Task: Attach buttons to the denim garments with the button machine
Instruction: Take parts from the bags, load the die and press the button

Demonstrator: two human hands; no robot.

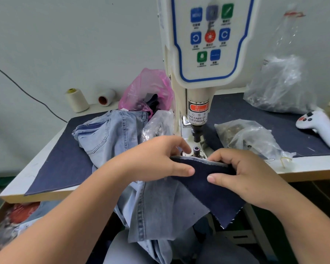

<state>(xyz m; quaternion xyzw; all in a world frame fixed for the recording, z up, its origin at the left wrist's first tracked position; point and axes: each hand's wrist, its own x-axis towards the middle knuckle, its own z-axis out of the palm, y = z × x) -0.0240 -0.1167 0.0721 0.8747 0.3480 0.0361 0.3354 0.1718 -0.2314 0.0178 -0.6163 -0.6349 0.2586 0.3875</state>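
Left hand (156, 159) and right hand (242, 172) both pinch dark denim (208, 174) at die (196, 150) (fingers close); punch (197, 130) could catch them.

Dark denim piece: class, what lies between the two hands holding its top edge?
In the head view, between the left hand and right hand stretches the dark denim edge; the machine's lower die post stands just behind it.
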